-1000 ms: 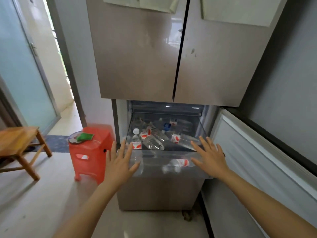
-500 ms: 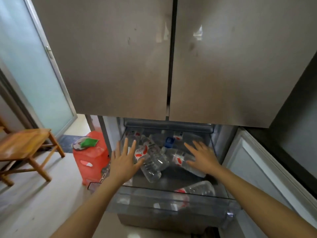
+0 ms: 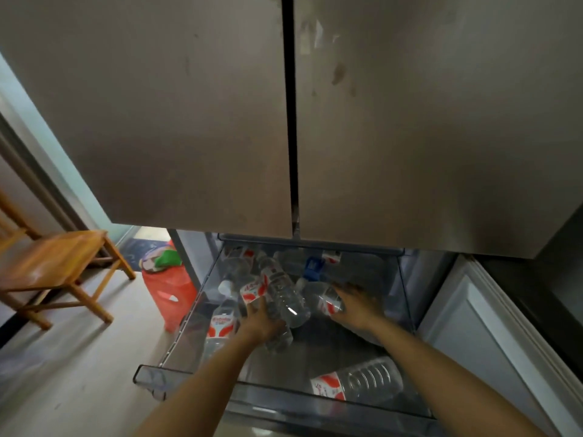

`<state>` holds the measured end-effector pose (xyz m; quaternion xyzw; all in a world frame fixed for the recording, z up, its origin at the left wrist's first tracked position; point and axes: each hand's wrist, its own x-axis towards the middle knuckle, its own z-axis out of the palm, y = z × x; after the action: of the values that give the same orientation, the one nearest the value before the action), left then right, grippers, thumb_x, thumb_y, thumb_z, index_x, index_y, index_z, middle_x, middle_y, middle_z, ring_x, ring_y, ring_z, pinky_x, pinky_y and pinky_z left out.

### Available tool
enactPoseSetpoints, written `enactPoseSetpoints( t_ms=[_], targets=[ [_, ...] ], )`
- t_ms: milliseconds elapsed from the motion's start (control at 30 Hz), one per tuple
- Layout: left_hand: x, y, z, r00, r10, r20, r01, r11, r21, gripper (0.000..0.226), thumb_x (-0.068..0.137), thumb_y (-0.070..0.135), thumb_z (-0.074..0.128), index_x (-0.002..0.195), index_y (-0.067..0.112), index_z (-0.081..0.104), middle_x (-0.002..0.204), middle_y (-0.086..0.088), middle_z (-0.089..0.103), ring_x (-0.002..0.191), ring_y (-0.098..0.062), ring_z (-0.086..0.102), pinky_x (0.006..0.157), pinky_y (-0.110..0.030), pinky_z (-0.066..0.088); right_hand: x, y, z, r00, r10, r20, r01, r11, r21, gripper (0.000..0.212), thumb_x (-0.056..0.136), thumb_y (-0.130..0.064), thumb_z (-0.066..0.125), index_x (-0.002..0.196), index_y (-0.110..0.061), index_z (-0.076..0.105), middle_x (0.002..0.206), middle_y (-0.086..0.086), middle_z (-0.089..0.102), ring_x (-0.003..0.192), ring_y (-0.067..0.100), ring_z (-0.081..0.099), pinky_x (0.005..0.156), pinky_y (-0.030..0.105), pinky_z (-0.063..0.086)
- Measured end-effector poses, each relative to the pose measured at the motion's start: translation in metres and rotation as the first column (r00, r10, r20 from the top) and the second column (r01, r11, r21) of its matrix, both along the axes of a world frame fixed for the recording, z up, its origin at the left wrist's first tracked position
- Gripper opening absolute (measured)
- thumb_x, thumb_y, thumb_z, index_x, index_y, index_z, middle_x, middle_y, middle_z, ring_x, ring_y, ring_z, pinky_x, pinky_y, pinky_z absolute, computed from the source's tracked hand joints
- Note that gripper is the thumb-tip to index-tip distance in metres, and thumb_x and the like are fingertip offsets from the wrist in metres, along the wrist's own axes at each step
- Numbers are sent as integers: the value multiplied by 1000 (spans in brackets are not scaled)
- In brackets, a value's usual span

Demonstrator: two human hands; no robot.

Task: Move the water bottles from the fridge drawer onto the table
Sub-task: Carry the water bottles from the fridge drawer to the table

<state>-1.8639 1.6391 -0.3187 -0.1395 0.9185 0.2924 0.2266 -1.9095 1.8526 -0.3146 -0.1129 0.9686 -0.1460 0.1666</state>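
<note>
The clear fridge drawer (image 3: 148, 376) is pulled out below the closed upper doors and holds several clear water bottles with red and white labels. My left hand (image 3: 260, 321) is inside it, closed over one bottle (image 3: 279, 337) in the middle pile. My right hand (image 3: 356, 305) wraps another bottle (image 3: 326, 302), fingers above and thumb below. A long bottle (image 3: 284, 294) lies between my hands. One more bottle (image 3: 220, 326) rests by the left wall, and a separate one (image 3: 359, 383) lies at the front right.
The grey fridge doors (image 3: 189, 121) hang close over the drawer's back half. A red plastic stool (image 3: 167, 291) with a green object on it stands just left of the drawer. A wooden table (image 3: 53, 257) stands further left. An open white fridge door (image 3: 473, 326) flanks the right.
I have moved closer and my view has tilted down. Both hands went from hovering open at the drawer front to reaching in and closing on bottles.
</note>
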Motion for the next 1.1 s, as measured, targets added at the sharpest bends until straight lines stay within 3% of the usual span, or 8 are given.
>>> enactPoseSetpoints(
  t_ms=[100, 200, 367, 533, 700, 867, 967, 1100],
  targets=[
    [-6, 5, -2, 1000, -12, 18, 13, 1000, -21, 85, 89, 39, 53, 146, 22, -8, 153, -18, -11, 142, -40, -3, 117, -51, 9, -6, -1, -9, 998, -3, 61, 5, 1000, -28, 79, 79, -43, 62, 144, -31, 20, 149, 2, 31, 132, 28, 36, 104, 42, 37],
    [-16, 4, -5, 994, 113, 6, -113, 994, 6, 96, 85, 40, 59, 146, 21, -12, 152, -22, -11, 141, -42, 6, 114, -50, 16, -13, -3, -20, 995, -19, 103, 21, 1000, -20, 80, 75, -38, 67, 142, -25, 27, 146, 5, 36, 128, 29, 40, 102, 38, 39],
    [-26, 2, -8, 931, 366, 20, -362, 912, 191, 78, 88, 35, 56, 145, 12, 7, 147, -23, 21, 131, -39, 33, 109, -47, 33, -16, -7, -28, 997, -74, 37, 72, 996, 50, 72, 81, -39, 63, 142, -27, 27, 143, 8, 38, 127, 31, 39, 103, 36, 36],
    [-22, 9, -14, 950, 312, -10, -307, 940, 149, 97, 82, 29, 65, 147, 18, -6, 148, -25, 8, 130, -40, 33, 106, -44, 34, -5, -17, -35, 989, -65, -136, 87, 982, 166, 74, 78, -34, 65, 142, -24, 30, 143, 8, 38, 128, 29, 37, 106, 33, 31],
    [-22, -2, -18, 934, 356, 4, -350, 917, 191, 102, 81, 29, 68, 147, 20, -9, 147, -22, 19, 131, -38, 33, 107, -47, 34, 0, -22, -28, 999, -40, -24, 45, 964, 262, 92, 74, -34, 71, 146, -21, 15, 148, 11, 30, 131, 32, 33, 107, 38, 30],
    [-13, -15, -18, 969, 209, 128, -218, 974, 61, 111, 77, 23, 72, 145, 22, -15, 150, -24, 14, 136, -38, 26, 111, -47, 30, -1, -14, -27, 998, -16, 68, -3, 961, 278, 99, 70, -41, 72, 147, -22, 13, 149, 9, 28, 133, 30, 33, 108, 37, 30],
    [-4, -13, -16, 965, 111, 236, -126, 991, 47, 111, 80, 20, 68, 143, 27, -24, 152, -23, 6, 138, -39, 22, 110, -49, 31, -6, -13, -23, 994, 6, 106, -36, 959, 282, 96, 70, -41, 73, 145, -19, 18, 148, 8, 31, 131, 28, 37, 105, 36, 35],
    [-7, -8, -17, 978, 118, 172, -130, 990, 62, 112, 79, 28, 70, 143, 25, -22, 151, -23, 9, 139, -41, 16, 112, -50, 26, -15, -17, -24, 992, -15, 129, -22, 959, 284, 89, 68, -50, 71, 140, -18, 29, 142, 6, 41, 125, 26, 45, 100, 35, 39]
  ],
)
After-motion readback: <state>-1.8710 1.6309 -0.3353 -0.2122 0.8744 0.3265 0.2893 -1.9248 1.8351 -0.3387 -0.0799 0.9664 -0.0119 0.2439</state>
